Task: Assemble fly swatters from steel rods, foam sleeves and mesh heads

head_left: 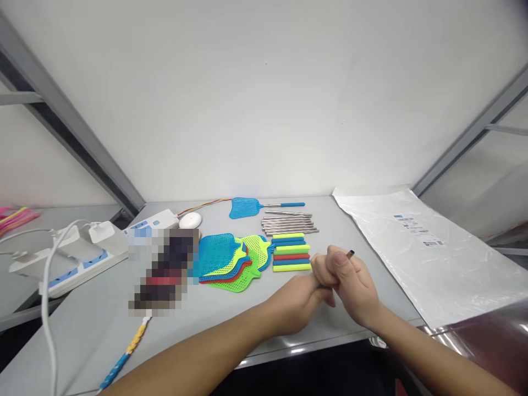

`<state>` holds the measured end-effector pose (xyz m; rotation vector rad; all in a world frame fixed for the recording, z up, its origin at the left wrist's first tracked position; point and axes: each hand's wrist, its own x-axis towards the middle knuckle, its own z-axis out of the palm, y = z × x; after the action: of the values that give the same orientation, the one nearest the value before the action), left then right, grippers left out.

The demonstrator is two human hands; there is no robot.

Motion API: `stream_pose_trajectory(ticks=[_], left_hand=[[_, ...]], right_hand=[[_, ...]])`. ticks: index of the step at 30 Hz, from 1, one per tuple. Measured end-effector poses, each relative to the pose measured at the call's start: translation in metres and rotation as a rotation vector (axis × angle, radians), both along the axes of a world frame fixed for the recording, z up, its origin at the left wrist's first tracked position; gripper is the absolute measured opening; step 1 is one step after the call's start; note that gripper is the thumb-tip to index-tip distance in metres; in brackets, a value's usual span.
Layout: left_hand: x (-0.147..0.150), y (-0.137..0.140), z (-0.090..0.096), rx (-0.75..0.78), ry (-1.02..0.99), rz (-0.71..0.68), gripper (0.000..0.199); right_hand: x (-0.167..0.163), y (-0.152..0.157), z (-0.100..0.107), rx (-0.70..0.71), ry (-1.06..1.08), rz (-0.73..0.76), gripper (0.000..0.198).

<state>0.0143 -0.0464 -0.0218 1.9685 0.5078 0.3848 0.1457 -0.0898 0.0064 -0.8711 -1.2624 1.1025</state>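
Observation:
In the head view my right hand [355, 283] is closed around a thin metal rod [350, 254], whose dark end sticks out above the thumb. My left hand [303, 302] is pressed against it, fingers curled around the lower part of the same rod; most of the rod is hidden. Left of my hands lies a row of coloured handle tubes [291, 257] in yellow, blue, green and red. Behind them rests a bundle of silver telescopic rods [289, 224]. A fanned stack of perforated fly swatter heads [223, 256] lies further left.
An assembled blue fly swatter [245, 208] lies at the back. A pixelated phone-like object [167, 269], a white round case [190, 220] and power strips [86, 264] with cables are at left. A white plastic mailer bag [416, 242] covers the table's right side.

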Motion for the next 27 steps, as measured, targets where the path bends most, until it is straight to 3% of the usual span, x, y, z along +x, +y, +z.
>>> stream_pose_trajectory(ticks=[11,27], left_hand=[[-0.003,-0.0021,0.0057,0.053,-0.084,-0.012,0.031],[-0.0024,-0.0023,0.0066,0.017,-0.124,0.001,0.029]], right_hand=[[-0.0045,0.0035,-0.0061,-0.009,-0.005,0.0,0.046],[-0.0006,0.0033,-0.0043,-0.02,-0.087,0.037,0.048]])
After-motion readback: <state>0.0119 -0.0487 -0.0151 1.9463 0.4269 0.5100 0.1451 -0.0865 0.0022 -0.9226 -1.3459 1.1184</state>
